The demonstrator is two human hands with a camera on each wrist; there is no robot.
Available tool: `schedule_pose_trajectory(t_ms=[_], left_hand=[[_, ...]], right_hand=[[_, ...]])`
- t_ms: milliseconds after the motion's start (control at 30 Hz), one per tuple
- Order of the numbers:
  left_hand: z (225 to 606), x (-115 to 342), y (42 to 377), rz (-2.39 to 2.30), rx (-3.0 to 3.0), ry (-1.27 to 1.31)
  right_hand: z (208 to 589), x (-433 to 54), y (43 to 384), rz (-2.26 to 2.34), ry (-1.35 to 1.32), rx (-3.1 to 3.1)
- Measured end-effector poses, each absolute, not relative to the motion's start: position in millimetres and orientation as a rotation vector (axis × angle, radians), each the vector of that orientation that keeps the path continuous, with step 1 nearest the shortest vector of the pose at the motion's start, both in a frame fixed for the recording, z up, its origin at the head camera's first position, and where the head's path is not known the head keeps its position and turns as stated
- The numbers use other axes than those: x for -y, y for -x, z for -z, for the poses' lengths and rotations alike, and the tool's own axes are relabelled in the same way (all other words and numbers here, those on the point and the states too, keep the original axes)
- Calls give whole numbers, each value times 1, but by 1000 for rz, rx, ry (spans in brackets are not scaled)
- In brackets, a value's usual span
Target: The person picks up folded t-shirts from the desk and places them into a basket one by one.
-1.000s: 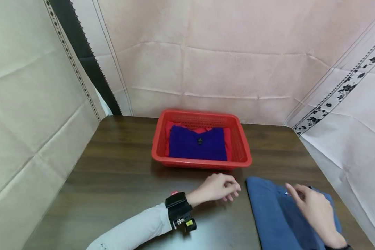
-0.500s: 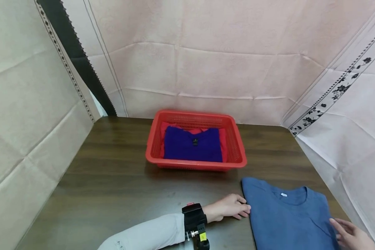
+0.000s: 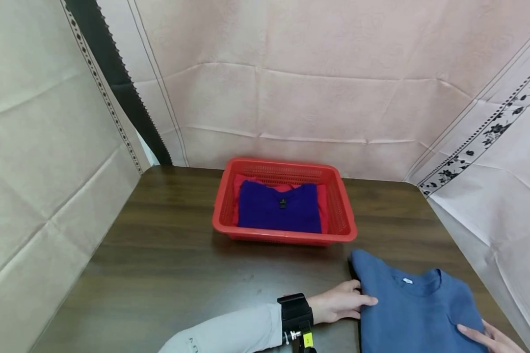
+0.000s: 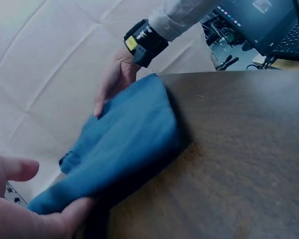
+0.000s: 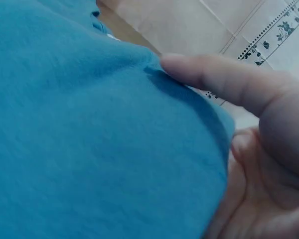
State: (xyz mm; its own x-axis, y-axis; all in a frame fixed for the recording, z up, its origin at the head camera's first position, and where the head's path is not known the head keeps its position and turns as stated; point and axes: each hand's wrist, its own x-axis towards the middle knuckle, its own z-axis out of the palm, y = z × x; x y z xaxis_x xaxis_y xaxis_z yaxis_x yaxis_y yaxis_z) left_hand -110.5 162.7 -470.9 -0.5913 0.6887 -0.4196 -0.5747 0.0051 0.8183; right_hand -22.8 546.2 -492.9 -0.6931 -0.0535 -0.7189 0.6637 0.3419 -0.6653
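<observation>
A folded blue T-shirt (image 3: 417, 314) with a round collar and small white label is at the table's right side. My left hand (image 3: 341, 302) holds its left edge, thumb over the cloth and fingers beneath. At the opposite edge, my right hand (image 3: 490, 338) grips the shirt with the thumb on top; the right wrist view shows the fingers (image 5: 241, 184) under the cloth. In the left wrist view the near side of the T-shirt (image 4: 124, 139) tilts up from the table, with a dark shadow below it.
Behind the hands stands a red plastic basket (image 3: 287, 237) holding a folded dark blue garment (image 3: 278, 213) on top of a red one (image 3: 323, 208). Pale cloth sheets (image 3: 309, 108) hang around the wooden table (image 3: 181, 260). A laptop (image 4: 269, 25) shows in the left wrist view.
My left hand has moved right to the T-shirt's left edge and taken hold. My right hand has gone from above the shirt to its right edge and grips it. The shirt's edge has risen.
</observation>
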Motion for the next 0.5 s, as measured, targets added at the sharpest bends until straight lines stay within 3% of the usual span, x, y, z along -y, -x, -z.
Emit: schedule_pose_trajectory(t_ms=[500], left_hand=[[487, -176, 113, -1838, -1143, -101]], right_hand=[[491, -536, 12, 1531, -421, -1975]])
